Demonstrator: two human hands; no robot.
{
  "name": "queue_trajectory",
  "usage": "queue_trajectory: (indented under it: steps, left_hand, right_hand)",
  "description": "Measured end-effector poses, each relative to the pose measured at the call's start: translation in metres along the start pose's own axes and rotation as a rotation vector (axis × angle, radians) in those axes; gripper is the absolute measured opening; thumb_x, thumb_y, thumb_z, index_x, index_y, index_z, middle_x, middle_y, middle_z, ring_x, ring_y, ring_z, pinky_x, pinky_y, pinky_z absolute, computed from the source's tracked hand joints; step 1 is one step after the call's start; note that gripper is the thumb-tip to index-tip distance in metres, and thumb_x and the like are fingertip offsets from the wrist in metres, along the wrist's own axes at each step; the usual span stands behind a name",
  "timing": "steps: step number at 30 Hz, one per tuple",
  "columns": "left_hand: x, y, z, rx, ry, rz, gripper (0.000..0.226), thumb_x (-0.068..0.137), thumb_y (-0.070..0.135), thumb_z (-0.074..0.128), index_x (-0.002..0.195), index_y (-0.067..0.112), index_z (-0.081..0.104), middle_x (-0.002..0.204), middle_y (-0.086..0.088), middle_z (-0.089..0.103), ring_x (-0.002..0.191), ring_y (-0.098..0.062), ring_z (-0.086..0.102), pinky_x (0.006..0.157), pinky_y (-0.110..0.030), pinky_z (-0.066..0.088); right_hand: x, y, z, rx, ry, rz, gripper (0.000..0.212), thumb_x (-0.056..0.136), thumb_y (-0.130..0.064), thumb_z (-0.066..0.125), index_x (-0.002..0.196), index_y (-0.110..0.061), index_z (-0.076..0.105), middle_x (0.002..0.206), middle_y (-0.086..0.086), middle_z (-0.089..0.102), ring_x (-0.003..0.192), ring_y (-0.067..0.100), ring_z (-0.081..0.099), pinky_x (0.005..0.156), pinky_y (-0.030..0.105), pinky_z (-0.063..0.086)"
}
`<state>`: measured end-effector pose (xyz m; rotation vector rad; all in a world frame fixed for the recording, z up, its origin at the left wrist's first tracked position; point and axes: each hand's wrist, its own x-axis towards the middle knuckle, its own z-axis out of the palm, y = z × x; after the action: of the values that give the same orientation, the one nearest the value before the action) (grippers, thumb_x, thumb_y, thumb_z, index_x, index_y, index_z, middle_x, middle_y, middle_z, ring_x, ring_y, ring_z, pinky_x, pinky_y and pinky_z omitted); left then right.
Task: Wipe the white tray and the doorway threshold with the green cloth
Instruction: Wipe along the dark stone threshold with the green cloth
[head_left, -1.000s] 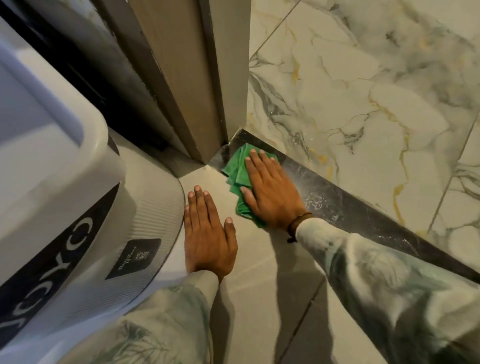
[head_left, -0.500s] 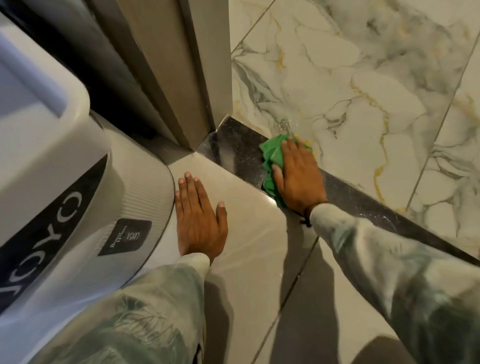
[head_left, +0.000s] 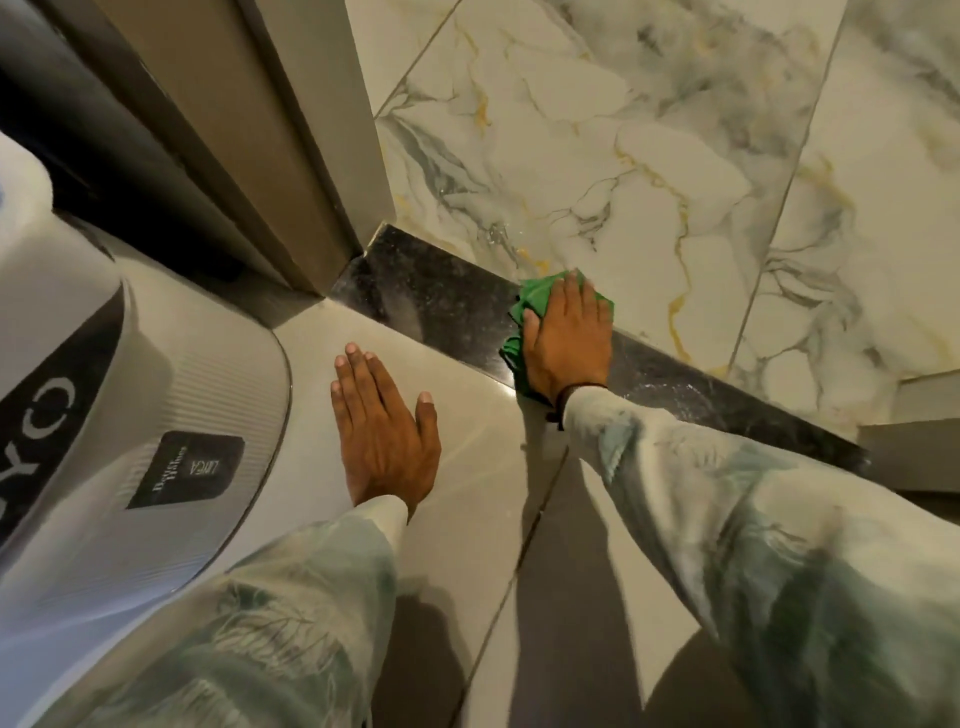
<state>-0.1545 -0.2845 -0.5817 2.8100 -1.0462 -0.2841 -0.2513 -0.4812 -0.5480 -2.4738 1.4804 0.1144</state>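
The doorway threshold (head_left: 441, 306) is a dark polished stone strip running diagonally between beige floor tiles and marble tiles. My right hand (head_left: 566, 343) lies flat on the green cloth (head_left: 535, 301), pressing it onto the threshold about midway along the strip; the cloth shows only around my fingers and thumb. My left hand (head_left: 382, 431) rests flat on the beige tile, fingers together, holding nothing. At the far left stands a large white appliance (head_left: 104, 415) with black lettering. I see no separate white tray.
A beige door frame (head_left: 311, 156) rises at the threshold's left end. White marble floor with gold and grey veins (head_left: 649, 156) lies beyond the strip. Another frame edge (head_left: 914, 441) shows at the right. Beige tiles (head_left: 493, 519) lie beneath my arms.
My right hand has slid the green cloth along the threshold, from the corner by the door frame toward the right. My left hand has stayed planted on the tile.
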Motion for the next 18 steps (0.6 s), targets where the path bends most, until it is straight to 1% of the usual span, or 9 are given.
queue_trajectory:
  steps: [2, 4, 5, 7, 9, 12, 13, 16, 18]
  left_hand:
    - [-0.001, 0.005, -0.001, -0.005, 0.003, -0.008, 0.079, 0.106, 0.045, 0.027, 0.163, -0.006, 0.008, 0.174, -0.027, 0.004, 0.162, -0.042, 0.006, 0.133, -0.053, 0.008]
    - [-0.002, 0.010, -0.002, -0.021, 0.008, -0.018, 0.078, 0.107, 0.041, 0.033, 0.163, -0.007, 0.009, 0.174, -0.028, 0.004, 0.162, -0.042, 0.005, 0.133, -0.053, 0.008]
    - [-0.002, 0.011, -0.002, -0.021, 0.008, -0.022, 0.078, 0.107, 0.040, 0.034, 0.163, -0.007, 0.008, 0.174, -0.028, 0.004, 0.162, -0.042, 0.005, 0.133, -0.053, 0.008]
    - [-0.002, 0.010, -0.003, -0.012, 0.002, -0.021, 0.078, 0.108, 0.042, 0.032, 0.164, -0.006, 0.007, 0.174, -0.027, 0.003, 0.163, -0.041, 0.004, 0.133, -0.052, 0.007]
    - [-0.003, 0.009, -0.002, 0.005, 0.002, 0.002, 0.078, 0.107, 0.045, 0.028, 0.164, -0.005, 0.007, 0.175, -0.026, 0.003, 0.163, -0.040, 0.005, 0.133, -0.051, 0.007]
    - [-0.004, 0.009, 0.002, 0.024, 0.010, 0.023, 0.079, 0.107, 0.046, 0.026, 0.164, -0.005, 0.006, 0.175, -0.026, 0.002, 0.163, -0.040, 0.004, 0.133, -0.051, 0.007]
    - [-0.005, 0.010, 0.003, 0.025, 0.016, 0.030, 0.079, 0.107, 0.046, 0.028, 0.164, -0.005, 0.006, 0.175, -0.026, 0.003, 0.163, -0.040, 0.005, 0.133, -0.051, 0.007]
    - [-0.007, 0.012, 0.006, 0.026, 0.038, 0.033, 0.079, 0.107, 0.046, 0.030, 0.164, -0.006, 0.009, 0.174, -0.027, 0.005, 0.163, -0.041, 0.007, 0.133, -0.050, 0.008]
    - [-0.007, 0.012, 0.007, 0.029, 0.052, 0.034, 0.079, 0.107, 0.047, 0.028, 0.164, -0.005, 0.009, 0.174, -0.026, 0.007, 0.162, -0.041, 0.008, 0.133, -0.050, 0.009]
  right_hand:
    - [-0.018, -0.015, 0.007, 0.011, -0.005, -0.152, 0.068, 0.102, -0.045, 0.031, 0.157, -0.006, 0.024, 0.168, 0.014, 0.018, 0.156, 0.032, 0.015, 0.127, 0.050, 0.012]
    - [-0.048, 0.001, 0.011, 0.025, -0.048, -0.342, 0.067, 0.102, -0.046, 0.031, 0.158, -0.009, 0.024, 0.169, 0.011, 0.018, 0.157, 0.028, 0.013, 0.127, 0.049, 0.013]
    - [-0.059, 0.019, 0.011, 0.037, -0.054, -0.364, 0.067, 0.103, -0.047, 0.031, 0.159, -0.011, 0.023, 0.169, 0.010, 0.018, 0.157, 0.027, 0.012, 0.128, 0.049, 0.012]
    - [-0.071, 0.056, 0.005, 0.048, -0.024, -0.253, 0.066, 0.104, -0.046, 0.030, 0.159, -0.011, 0.020, 0.169, 0.010, 0.016, 0.157, 0.027, 0.009, 0.129, 0.046, 0.009]
    - [-0.061, 0.074, 0.000, 0.036, 0.025, -0.032, 0.065, 0.105, -0.043, 0.030, 0.158, -0.007, 0.020, 0.168, 0.013, 0.017, 0.157, 0.031, 0.011, 0.128, 0.048, 0.010]
    - [-0.028, 0.039, 0.000, 0.082, 0.051, 0.225, 0.065, 0.103, -0.041, 0.030, 0.157, -0.005, 0.023, 0.168, 0.015, 0.019, 0.156, 0.033, 0.013, 0.127, 0.051, 0.010]
    - [-0.027, 0.025, 0.002, 0.086, 0.050, 0.204, 0.066, 0.103, -0.042, 0.030, 0.157, -0.005, 0.021, 0.168, 0.014, 0.017, 0.156, 0.032, 0.012, 0.127, 0.051, 0.008]
    - [-0.065, 0.022, 0.014, 0.095, 0.019, -0.120, 0.065, 0.104, -0.044, 0.031, 0.159, -0.010, 0.019, 0.170, 0.009, 0.014, 0.157, 0.027, 0.009, 0.129, 0.046, 0.006]
    - [-0.100, 0.058, 0.014, 0.095, 0.024, -0.143, 0.063, 0.104, -0.042, 0.033, 0.159, -0.012, 0.021, 0.169, 0.006, 0.017, 0.157, 0.025, 0.010, 0.129, 0.044, 0.009]
